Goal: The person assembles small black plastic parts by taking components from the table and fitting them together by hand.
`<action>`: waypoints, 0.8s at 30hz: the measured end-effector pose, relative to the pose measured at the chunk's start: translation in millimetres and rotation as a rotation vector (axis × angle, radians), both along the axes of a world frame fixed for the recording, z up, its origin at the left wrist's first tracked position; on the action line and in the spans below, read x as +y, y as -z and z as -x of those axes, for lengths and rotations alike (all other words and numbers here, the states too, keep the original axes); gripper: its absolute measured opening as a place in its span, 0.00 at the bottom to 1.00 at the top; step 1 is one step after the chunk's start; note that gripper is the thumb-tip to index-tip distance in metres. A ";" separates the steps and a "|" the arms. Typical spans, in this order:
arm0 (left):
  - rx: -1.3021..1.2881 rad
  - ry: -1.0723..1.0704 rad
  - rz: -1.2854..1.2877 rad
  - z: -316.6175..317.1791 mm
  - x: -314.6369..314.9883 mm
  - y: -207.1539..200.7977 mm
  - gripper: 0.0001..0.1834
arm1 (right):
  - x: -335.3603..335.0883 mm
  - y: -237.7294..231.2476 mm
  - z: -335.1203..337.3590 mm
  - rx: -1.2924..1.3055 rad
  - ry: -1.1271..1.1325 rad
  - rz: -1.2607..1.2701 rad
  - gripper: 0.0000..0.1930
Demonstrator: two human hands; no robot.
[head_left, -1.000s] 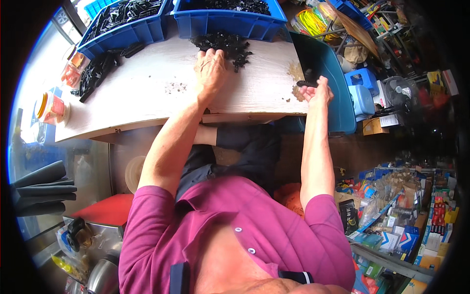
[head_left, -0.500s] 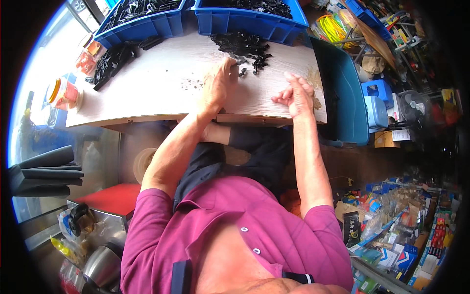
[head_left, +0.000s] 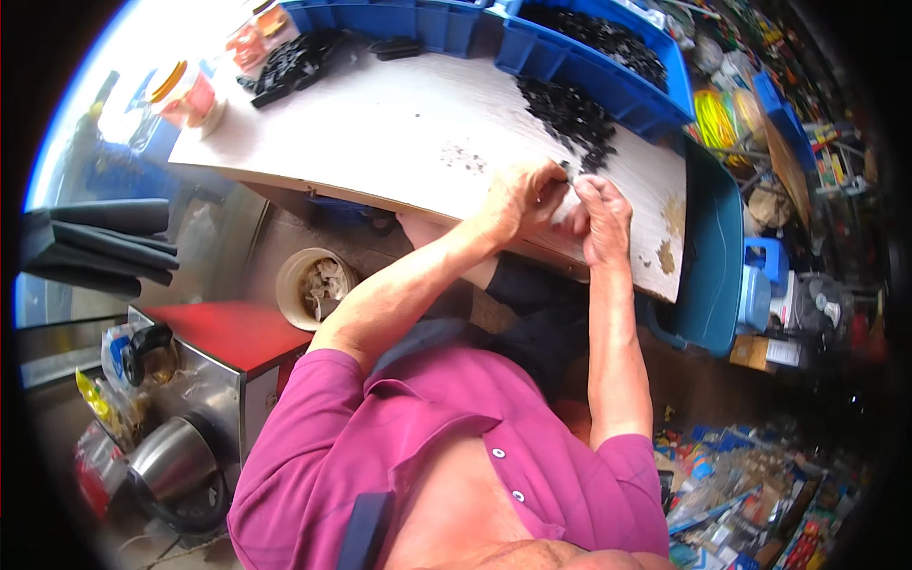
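My left hand [head_left: 524, 198] is closed in a pinch above the near part of the table, with a small black piece [head_left: 564, 165] at its fingertips. Close beside it, my right hand [head_left: 606, 218] has its fingers curled together; what they hold, if anything, is too small to make out. Just beyond both hands, a loose pile of small black pieces [head_left: 568, 116] spreads over the pale tabletop [head_left: 380, 133]. Behind that pile stands a blue bin [head_left: 594, 71] filled with similar black pieces.
Another blue bin [head_left: 399, 24] stands at the far edge. Long black parts [head_left: 299, 65] and an orange-lidded jar [head_left: 185, 95] are at the table's left. A teal tub [head_left: 708, 256] adjoins its right end. Below are a white bucket [head_left: 290, 290] and a red-topped cabinet [head_left: 223, 337].
My left hand has drawn back from the pile toward my right hand. The right fingers, loosely spread before, have curled in beside it. The whole view has shifted and tilted.
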State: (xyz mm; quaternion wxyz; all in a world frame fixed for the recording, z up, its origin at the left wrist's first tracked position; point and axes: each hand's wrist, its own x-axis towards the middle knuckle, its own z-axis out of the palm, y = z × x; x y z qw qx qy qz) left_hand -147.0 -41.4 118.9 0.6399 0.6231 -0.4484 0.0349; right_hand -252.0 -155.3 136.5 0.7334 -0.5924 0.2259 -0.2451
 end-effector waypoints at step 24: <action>-0.786 -0.631 -0.549 -208.9 82.2 5.3 0.10 | 4.6 9.7 -2.2 -0.077 0.046 -0.019 0.07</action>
